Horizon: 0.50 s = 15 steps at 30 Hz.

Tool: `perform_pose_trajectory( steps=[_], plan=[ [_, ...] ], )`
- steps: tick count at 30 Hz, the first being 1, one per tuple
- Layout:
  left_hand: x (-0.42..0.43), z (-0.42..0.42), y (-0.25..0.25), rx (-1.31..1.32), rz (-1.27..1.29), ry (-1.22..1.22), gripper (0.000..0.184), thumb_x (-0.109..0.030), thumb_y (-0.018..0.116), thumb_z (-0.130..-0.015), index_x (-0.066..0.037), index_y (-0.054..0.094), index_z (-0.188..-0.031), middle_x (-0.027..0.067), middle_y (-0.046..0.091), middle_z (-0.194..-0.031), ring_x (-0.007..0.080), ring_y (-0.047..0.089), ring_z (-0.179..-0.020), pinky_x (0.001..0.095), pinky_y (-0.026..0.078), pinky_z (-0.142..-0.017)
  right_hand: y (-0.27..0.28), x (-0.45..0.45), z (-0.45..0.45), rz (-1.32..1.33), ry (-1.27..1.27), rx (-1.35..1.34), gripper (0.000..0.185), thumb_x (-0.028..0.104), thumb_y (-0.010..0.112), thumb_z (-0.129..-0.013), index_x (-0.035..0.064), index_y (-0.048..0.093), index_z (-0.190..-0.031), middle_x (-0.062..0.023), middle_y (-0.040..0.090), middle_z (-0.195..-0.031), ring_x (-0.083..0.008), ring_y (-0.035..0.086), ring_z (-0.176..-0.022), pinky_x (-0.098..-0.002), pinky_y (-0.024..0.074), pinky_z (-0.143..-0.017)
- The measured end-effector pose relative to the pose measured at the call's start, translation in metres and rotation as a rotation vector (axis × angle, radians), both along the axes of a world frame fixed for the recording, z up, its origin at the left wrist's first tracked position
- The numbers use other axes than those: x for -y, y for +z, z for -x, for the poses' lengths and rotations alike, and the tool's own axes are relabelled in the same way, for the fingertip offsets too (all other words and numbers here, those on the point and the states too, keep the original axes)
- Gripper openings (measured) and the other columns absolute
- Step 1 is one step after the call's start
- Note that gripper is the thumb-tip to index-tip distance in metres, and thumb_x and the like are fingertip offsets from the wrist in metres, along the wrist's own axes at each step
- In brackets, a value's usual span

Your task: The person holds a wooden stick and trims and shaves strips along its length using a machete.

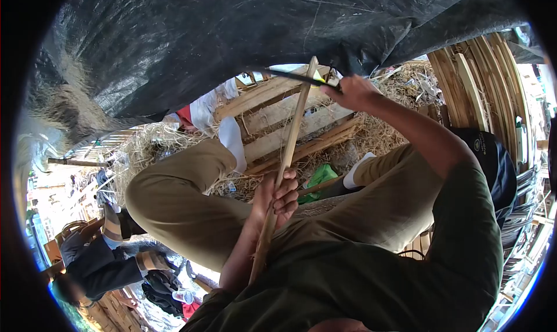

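Note:
A long, peeled wooden stick [295,126] slants up from my lap, its upper end near the dark sheet overhead. My left hand [276,197] is closed round the lower half of it, fingers wrapped over the wood. Up at the right, my right hand [355,93] grips the handle of a long dark-bladed knife [281,73]. The blade points left and crosses the stick close to its top end. Whether the edge touches the wood, I cannot tell.
A black plastic sheet [203,36] hangs low in front. Wooden planks [301,120] lie on straw between my legs, near a green plastic bag [320,178]. More boards [481,82] stand at the right beside a black bag [493,164]. Another person [98,268] is at lower left.

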<state>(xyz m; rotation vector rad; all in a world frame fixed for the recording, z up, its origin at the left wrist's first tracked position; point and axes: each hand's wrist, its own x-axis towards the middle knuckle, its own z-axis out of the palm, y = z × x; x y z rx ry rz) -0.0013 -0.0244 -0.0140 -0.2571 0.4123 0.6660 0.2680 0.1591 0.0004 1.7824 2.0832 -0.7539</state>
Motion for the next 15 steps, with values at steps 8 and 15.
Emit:
perform_pose_trajectory(
  steps=[8, 15],
  plan=[
    [0.003, -0.006, -0.003, 0.184, 0.077, 0.068, 0.023, -0.021, 0.033, -0.106, -0.009, 0.050, -0.097, -0.0036, 0.044, -0.056, 0.0071, 0.041, -0.037, 0.0200, 0.035, -0.034, -0.003, 0.030, 0.032, 0.087, 0.316, 0.037, 0.091, 0.082, 0.027, -0.089, 0.0017, 0.071, -0.084, -0.0168, 0.068, -0.079, -0.0349, 0.070, -0.081, -0.0472, 0.0559, -0.077],
    [0.000, -0.004, -0.007, 0.226, 0.042, 0.061, 0.024, -0.022, 0.031, -0.106, -0.008, 0.049, -0.098, -0.0024, 0.045, -0.057, 0.0079, 0.042, -0.038, 0.0212, 0.035, -0.035, -0.007, 0.015, 0.007, 0.095, -0.001, -0.061, 0.091, 0.080, 0.033, -0.090, -0.0027, 0.071, -0.084, -0.0216, 0.067, -0.076, -0.0377, 0.070, -0.083, -0.0482, 0.0554, -0.079]
  ],
)
